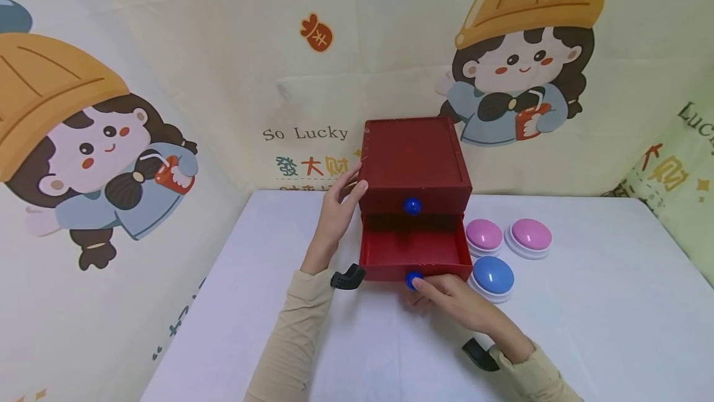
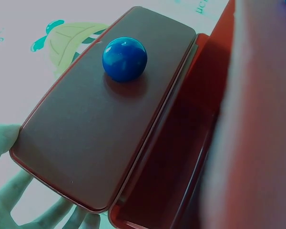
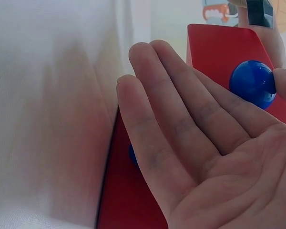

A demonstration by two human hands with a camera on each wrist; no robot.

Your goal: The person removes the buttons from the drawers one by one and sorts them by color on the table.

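Note:
A red two-drawer box [image 1: 415, 154] stands at the back of the white table. Its lower drawer [image 1: 413, 247] is pulled out, and nothing lies inside. The upper drawer is closed, with a round blue knob [image 2: 125, 59] on its front. My left hand [image 1: 337, 213] rests against the box's left side, its thumb at the front edge and its fingers spread along the side. At the lower drawer's blue knob [image 1: 411, 277], my right hand [image 1: 460, 303] pinches with the thumb beside the index finger. Its other fingers stretch out straight in the right wrist view.
Two pink domed push lights [image 1: 484, 235] [image 1: 532, 234] and a blue one [image 1: 493, 275] sit right of the box, the blue one close to my right hand. Behind the table [image 1: 251, 253] hangs a printed cloth [image 1: 234, 80] with cartoon figures.

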